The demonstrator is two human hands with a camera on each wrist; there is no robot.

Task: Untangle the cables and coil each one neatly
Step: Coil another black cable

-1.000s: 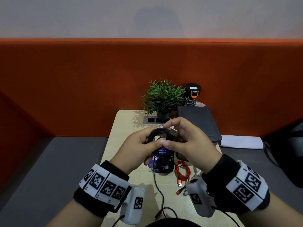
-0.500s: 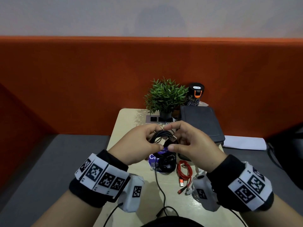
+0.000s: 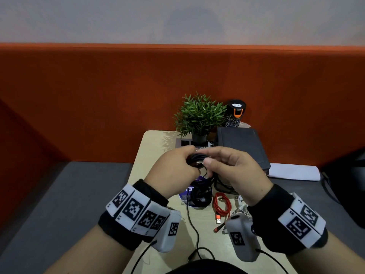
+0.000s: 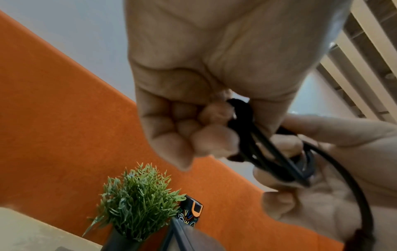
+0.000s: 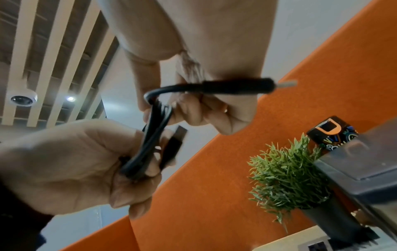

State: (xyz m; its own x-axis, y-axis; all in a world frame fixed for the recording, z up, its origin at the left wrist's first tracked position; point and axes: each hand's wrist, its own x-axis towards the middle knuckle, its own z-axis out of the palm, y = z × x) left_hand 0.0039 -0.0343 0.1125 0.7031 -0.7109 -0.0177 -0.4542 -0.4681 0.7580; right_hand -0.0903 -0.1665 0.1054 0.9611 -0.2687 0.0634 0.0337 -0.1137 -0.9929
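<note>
A black cable (image 3: 198,161) is gathered into a small coil held above the table between both hands. My left hand (image 3: 189,160) grips the bundled loops (image 5: 148,149) with curled fingers (image 4: 212,135); a USB plug (image 5: 177,135) sticks out beside them. My right hand (image 3: 209,158) pinches the cable's free end (image 5: 214,88) just behind its metal-tipped plug (image 5: 287,83), bent over the top of the coil. On the table below lie a second black coil (image 3: 199,196), a coiled red cable (image 3: 221,204) and a white cable (image 3: 241,208), partly hidden by my right wrist.
At the back of the small beige table (image 3: 152,147) stand a potted plant (image 3: 198,115), a dark bottle (image 3: 235,113) and a black case (image 3: 243,147). A purple disc (image 3: 187,189) lies under the second coil. A thin black lead (image 3: 194,230) runs toward me. Grey bench seats flank the table.
The round loop seen a second ago is now squeezed into a flat bundle. My right hand has brought the free end over the coil's top, and both hands sit closer together.
</note>
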